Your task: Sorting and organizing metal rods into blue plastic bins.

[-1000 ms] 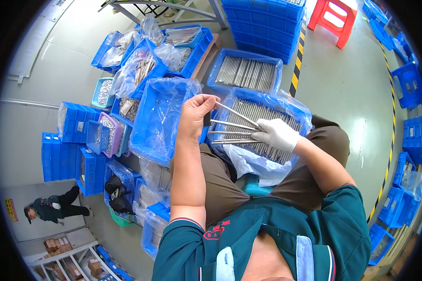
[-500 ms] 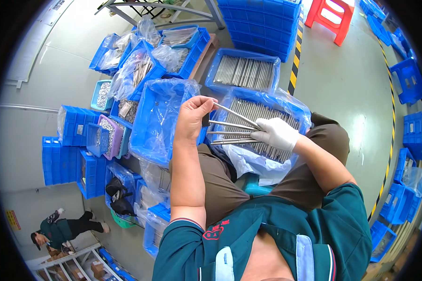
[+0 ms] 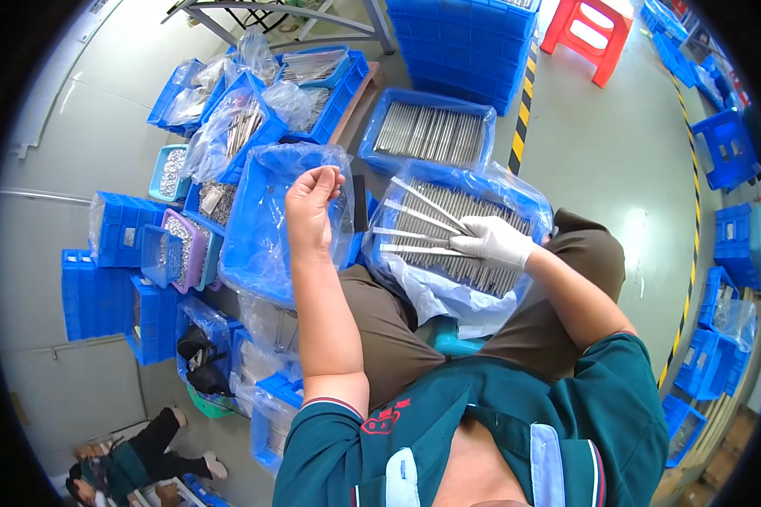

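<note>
Several slim metal rods [image 3: 414, 237] fan out from the gloved right hand [image 3: 492, 242], which pinches their near ends together above a blue crate [image 3: 539, 213] of similar rods. The bare left hand [image 3: 314, 204], fingers curled toward the thumb, hovers over a plastic-lined blue bin [image 3: 258, 245]; whether it pinches anything, I cannot tell. Farther off stands a red stool [image 3: 607, 64].

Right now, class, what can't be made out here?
Head view:
- Gripped ends of the held rods: hidden inside gloved right hand.
- Floor of the nearer rod tray: covered by rods.
- Far side of blue crate stack: cut by upper edge.
- Shapes of metal parts in purple tray: too small.
</note>
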A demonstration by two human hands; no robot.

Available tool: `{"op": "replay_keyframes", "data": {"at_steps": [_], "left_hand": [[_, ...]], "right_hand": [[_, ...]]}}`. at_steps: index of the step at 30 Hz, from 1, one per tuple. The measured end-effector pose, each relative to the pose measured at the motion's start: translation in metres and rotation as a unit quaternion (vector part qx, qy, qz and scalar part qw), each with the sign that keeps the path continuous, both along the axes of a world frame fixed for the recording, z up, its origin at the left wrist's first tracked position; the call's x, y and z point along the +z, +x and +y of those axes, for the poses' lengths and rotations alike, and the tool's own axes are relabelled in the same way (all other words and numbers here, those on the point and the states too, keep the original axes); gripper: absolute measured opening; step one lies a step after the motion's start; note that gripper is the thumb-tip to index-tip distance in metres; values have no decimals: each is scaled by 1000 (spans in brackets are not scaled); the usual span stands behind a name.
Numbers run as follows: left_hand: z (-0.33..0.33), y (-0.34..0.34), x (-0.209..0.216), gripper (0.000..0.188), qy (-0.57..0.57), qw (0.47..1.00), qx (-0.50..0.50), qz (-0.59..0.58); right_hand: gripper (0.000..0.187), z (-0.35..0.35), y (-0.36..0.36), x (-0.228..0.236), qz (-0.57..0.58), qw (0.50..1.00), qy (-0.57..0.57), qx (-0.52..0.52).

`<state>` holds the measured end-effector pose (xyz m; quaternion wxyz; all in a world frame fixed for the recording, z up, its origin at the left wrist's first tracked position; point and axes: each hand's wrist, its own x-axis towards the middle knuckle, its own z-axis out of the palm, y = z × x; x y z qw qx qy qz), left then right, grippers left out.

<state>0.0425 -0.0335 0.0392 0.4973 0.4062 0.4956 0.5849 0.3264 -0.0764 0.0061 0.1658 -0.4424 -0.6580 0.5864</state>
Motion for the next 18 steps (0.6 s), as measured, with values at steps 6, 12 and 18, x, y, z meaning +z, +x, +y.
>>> {"op": "replay_keyframes", "data": {"at_steps": [6, 12, 18], "left_hand": [[6, 26, -16, 14, -31, 992, -39, -112], [10, 25, -16, 15, -59, 988, -28, -139], [5, 19, -16, 20, -96, 980, -22, -174]], "right_hand": [[16, 26, -4, -54, 303, 849, -403, -158], [16, 114, 9, -148, 309, 739, -525, -287], [18, 210, 10, -217, 265, 745, -501, -352]]}}
